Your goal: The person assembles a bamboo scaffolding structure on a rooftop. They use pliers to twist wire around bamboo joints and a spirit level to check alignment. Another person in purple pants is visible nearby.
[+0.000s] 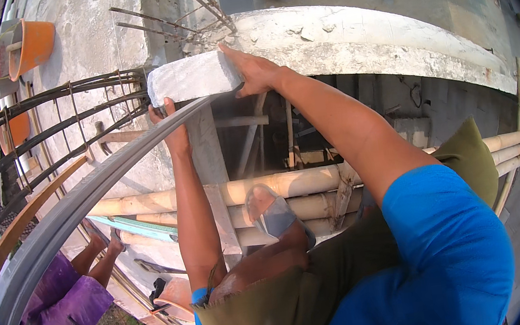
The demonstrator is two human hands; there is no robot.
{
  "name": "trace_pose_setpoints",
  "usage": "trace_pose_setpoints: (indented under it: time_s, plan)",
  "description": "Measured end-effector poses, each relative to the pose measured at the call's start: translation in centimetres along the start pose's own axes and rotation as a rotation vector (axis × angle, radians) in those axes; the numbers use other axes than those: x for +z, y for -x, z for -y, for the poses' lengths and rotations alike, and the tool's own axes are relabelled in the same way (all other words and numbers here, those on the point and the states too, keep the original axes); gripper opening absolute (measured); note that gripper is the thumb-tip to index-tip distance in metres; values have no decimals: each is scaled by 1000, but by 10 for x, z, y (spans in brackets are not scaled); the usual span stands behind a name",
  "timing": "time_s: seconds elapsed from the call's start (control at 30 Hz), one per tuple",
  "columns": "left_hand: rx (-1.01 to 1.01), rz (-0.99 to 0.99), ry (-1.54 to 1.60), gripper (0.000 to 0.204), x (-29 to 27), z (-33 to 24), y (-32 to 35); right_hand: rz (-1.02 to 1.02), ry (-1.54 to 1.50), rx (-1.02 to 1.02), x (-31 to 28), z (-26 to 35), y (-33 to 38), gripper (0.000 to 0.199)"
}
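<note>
A pale grey, rectangular lightweight concrete block [192,78] lies across the end of the wall ahead of me, beside the rebar. My right hand [255,72] grips its right end, with the fingers along the top and side. At the block's lower left corner, my left hand [171,126] holds on with the thumb against the near face; its other fingers are partly hidden. A long grey ribbed metal profile [102,175] runs from the lower left up to just under the block, passing over my left wrist area.
Bent rebar [37,92] reaches leftward, and thin rods [189,9] stick up behind the block. Bamboo poles [257,189] cross beneath me, one foot on them, above an opening. A hammer [120,137], an orange bucket [35,46] and a person in purple shorts [72,299] are at left.
</note>
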State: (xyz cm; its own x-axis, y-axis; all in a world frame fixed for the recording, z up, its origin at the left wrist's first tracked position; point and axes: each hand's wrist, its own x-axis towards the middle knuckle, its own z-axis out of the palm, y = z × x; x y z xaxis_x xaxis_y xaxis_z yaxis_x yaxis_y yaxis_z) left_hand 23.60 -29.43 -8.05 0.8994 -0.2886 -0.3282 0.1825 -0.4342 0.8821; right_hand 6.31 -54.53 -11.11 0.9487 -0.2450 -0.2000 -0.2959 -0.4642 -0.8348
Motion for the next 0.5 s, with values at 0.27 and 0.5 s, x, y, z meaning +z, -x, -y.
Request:
trace_pose_setpoints:
  time_s: [0.27, 0.5]
  plan:
    - [-143, 35, 85, 92, 12, -41, 29, 111, 59, 116, -19, -13, 4, 126]
    - [-154, 3, 120, 92, 0, -33, 19, 164, 105, 148, -53, -13, -34, 80]
